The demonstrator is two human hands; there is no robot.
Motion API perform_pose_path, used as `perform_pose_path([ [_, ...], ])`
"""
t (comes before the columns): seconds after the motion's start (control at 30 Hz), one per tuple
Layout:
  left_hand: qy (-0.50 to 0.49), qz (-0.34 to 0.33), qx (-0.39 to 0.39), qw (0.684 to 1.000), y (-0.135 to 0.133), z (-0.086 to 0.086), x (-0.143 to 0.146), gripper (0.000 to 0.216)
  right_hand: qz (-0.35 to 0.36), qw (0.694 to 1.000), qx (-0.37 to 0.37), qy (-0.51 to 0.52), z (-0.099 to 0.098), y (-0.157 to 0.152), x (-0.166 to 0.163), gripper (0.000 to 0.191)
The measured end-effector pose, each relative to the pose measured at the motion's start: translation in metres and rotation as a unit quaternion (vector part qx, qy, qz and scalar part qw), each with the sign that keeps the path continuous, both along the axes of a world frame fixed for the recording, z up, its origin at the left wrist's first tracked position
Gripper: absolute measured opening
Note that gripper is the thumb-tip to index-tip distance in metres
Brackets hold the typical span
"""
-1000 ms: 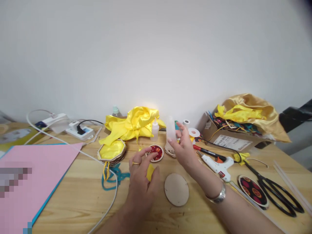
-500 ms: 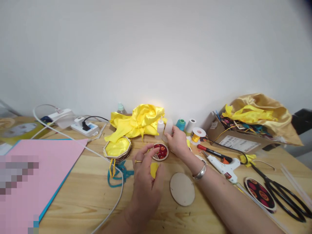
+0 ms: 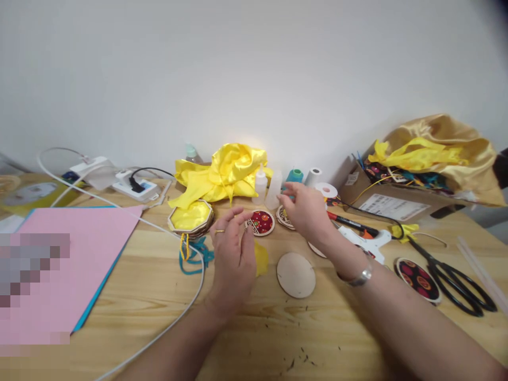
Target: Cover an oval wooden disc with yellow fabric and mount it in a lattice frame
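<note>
Left fingers point(image 3: 248, 246) and right fingers point(image 3: 296, 189) are loosely spread over a wooden bench point(image 3: 159, 299); nearer than them lie dark specks point(image 3: 291, 365), and beyond rises a pale wall point(image 3: 254, 79).

The counter point(image 3: 170, 312) is smooth pale wood with visible grain and a light sheen. The plain disc point(image 3: 296, 275) looks like bare, matt wood, and the patterned oval point(image 3: 261, 222) has printed cloth within a matt wooden rim. The bottle point(image 3: 260, 191) and the tall container point(image 3: 273, 190) beside it look like frosted, translucent plastic. The bunched yellow cloth point(image 3: 234, 169) shines like satin, as does the gold cloth point(image 3: 476, 153). The box point(image 3: 435, 203) is matt brown cardboard, the pink sheet point(image 3: 93, 243) flat-finished paper, the glue gun point(image 3: 379, 242) smooth white plastic, and the bracelet point(image 3: 365, 274) shiny silver-coloured metal
</note>
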State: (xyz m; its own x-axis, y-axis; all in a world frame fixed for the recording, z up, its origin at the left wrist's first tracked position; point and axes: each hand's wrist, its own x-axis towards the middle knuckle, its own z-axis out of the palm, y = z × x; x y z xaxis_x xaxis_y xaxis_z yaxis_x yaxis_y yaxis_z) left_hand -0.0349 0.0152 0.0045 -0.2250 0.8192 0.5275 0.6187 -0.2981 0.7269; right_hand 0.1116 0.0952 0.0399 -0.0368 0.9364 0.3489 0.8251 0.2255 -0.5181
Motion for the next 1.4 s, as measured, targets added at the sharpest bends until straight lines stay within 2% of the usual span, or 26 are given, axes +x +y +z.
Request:
perform_pose_path([
  [0.1, 0.067, 0.015, -0.053, 0.996, 0.0, 0.001, 0.002, 0.015, 0.048, 0.999, 0.005, 0.006, 0.009, -0.031, 0.018, 0.017],
  [0.17, 0.141, 0.028, -0.089, 0.986, -0.001, 0.0, 0.005, 0.016, 0.069, 0.997, -0.011, 0.016, 0.008, -0.049, 0.031, 0.018],
  [0.27, 0.258, 0.039, -0.119, 0.958, -0.005, -0.002, 0.012, 0.027, 0.06, 0.996, -0.034, 0.059, -0.002, -0.066, 0.048, 0.016],
  [0.37, 0.336, 0.034, -0.11, 0.935, -0.009, -0.007, 0.016, 0.029, 0.047, 0.993, -0.014, 0.106, -0.016, -0.073, 0.058, 0.014],
  [0.5, 0.377, 0.036, -0.096, 0.92, -0.008, -0.016, 0.015, 0.026, 0.061, 0.988, 0.017, 0.141, -0.027, -0.076, 0.062, 0.012],
  [0.63, 0.379, 0.022, -0.094, 0.92, -0.004, -0.019, 0.011, 0.015, 0.065, 0.987, 0.011, 0.148, -0.028, -0.075, 0.064, 0.012],
  [0.73, 0.287, -0.007, -0.067, 0.955, -0.001, -0.014, 0.008, 0.011, 0.074, 0.982, 0.003, 0.173, -0.024, -0.074, 0.066, 0.013],
  [0.8, 0.145, -0.067, -0.051, 0.986, -0.002, -0.01, 0.007, 0.009, 0.094, 0.975, -0.009, 0.2, -0.02, -0.073, 0.067, 0.014],
  [0.83, 0.054, -0.111, -0.063, 0.99, -0.003, -0.008, 0.007, 0.008, 0.111, 0.969, -0.022, 0.219, -0.018, -0.073, 0.067, 0.014],
  [0.87, -0.041, -0.158, -0.091, 0.982, -0.004, -0.006, 0.007, 0.009, 0.134, 0.96, -0.042, 0.242, -0.016, -0.073, 0.067, 0.015],
  [0.9, -0.133, -0.202, -0.131, 0.961, -0.005, -0.005, 0.008, 0.009, 0.158, 0.947, -0.07, 0.269, -0.014, -0.073, 0.067, 0.018],
  [0.97, -0.283, -0.267, -0.22, 0.895, -0.008, -0.004, 0.011, 0.011, 0.2, 0.912, -0.146, 0.327, -0.012, -0.075, 0.066, 0.031],
  [1.07, -0.406, -0.316, -0.3, 0.803, -0.012, -0.002, 0.015, 0.013, 0.245, 0.855, -0.25, 0.384, -0.011, -0.077, 0.064, 0.041],
  [1.13, -0.439, -0.332, -0.325, 0.769, -0.013, 0.001, 0.017, 0.014, 0.27, 0.823, -0.295, 0.404, -0.012, -0.077, 0.064, 0.041],
  [1.23, -0.453, -0.333, -0.345, 0.752, -0.013, 0.004, 0.02, 0.015, 0.257, 0.804, -0.343, 0.412, -0.015, -0.076, 0.063, 0.041],
  [1.4, -0.455, -0.317, -0.345, 0.757, -0.012, 0.004, 0.021, 0.016, 0.168, 0.839, -0.357, 0.374, -0.017, -0.073, 0.063, 0.029],
])
